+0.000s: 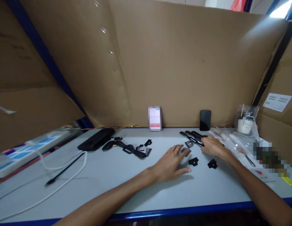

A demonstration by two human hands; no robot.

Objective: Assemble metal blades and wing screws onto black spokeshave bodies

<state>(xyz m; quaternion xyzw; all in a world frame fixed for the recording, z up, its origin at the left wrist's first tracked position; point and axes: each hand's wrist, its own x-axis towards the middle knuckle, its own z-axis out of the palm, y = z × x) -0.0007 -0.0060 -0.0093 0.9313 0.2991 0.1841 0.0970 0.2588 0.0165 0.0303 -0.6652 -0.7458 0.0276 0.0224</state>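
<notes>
My left hand (pixel 171 164) hovers low over the middle of the table, fingers spread and holding nothing. Near its fingertips lie two small metal blades (pixel 189 144) and a flat black notched piece (pixel 194 161). My right hand (pixel 212 146) is bent over a group of long black handles (pixel 191 137), its fingers closed on the near end of one; the exact grip is partly hidden. Below that hand, a second black notched piece (pixel 212 164) rests on the table with a small metal part beside it.
At left are a black case (pixel 96 139), black tool parts (pixel 129 148), a white cable (pixel 85 160) and a power strip (pixel 30 153). Two phones lean against the cardboard wall (pixel 183 62), one dark (pixel 205 120). Plastic bags (pixel 237 147) and a bagged cup (pixel 245 125) occupy the right side.
</notes>
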